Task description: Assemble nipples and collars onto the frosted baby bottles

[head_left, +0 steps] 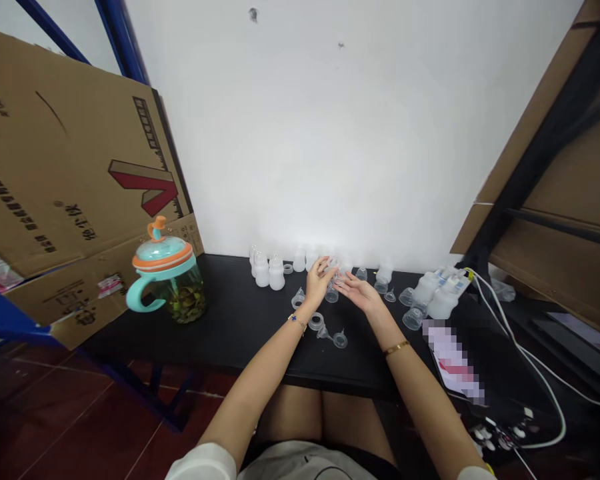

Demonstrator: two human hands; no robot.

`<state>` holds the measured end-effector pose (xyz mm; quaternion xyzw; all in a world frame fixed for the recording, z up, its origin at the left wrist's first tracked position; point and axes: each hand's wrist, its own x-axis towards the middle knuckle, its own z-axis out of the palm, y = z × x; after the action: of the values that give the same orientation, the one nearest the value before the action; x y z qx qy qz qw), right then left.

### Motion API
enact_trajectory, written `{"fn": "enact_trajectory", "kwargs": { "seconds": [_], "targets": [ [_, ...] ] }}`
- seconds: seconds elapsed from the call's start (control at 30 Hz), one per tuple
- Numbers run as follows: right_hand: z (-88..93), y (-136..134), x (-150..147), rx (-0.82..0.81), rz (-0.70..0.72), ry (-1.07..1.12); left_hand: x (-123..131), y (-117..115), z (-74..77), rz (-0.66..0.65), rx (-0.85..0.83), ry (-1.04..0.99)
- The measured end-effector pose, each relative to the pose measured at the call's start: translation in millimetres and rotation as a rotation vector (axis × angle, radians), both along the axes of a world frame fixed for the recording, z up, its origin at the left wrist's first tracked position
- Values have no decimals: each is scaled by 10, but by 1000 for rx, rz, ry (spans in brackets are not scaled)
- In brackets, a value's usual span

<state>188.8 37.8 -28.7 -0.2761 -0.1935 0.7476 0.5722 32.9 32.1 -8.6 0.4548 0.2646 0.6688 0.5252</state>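
Above the black table, my left hand (319, 279) is closed, its fingers curled round a small clear plastic piece (336, 275). My right hand (359, 291) meets it from the right, fingertips at the same piece; its exact shape is hard to make out. Just below the hands stands a clear cup-shaped part (332, 295). Nearer to me lie a clear ring (316, 321), a small valve-like part (323, 332) and a clear disc with a thin stem (340, 340). Another clear part (298, 298) rests beside my left wrist. Whitish bottles (300, 259) stand behind, partly covered by my hands.
More whitish bottles (277, 273) stand left of my hands. A large lidded jug (170, 280) is on the left. To the right are clear funnel parts (413, 317), bottles with tubing (443, 300), a phone (455, 363) and a white cable (555, 400). Cardboard (70, 153) leans left.
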Motion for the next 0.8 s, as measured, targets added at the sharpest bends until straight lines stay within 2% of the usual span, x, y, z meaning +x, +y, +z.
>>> {"fn": "enact_trajectory", "kwargs": {
  "seconds": [0.3,0.6,0.8],
  "targets": [
    [95,13,21,-46,40,27,1,-24,21,5,-8,-1],
    [178,-48,10,-90,7,4,26,-37,-47,40,63,154],
    [217,-70,9,-99,-3,1,34,-82,-54,116,118,211]
  ]
}}
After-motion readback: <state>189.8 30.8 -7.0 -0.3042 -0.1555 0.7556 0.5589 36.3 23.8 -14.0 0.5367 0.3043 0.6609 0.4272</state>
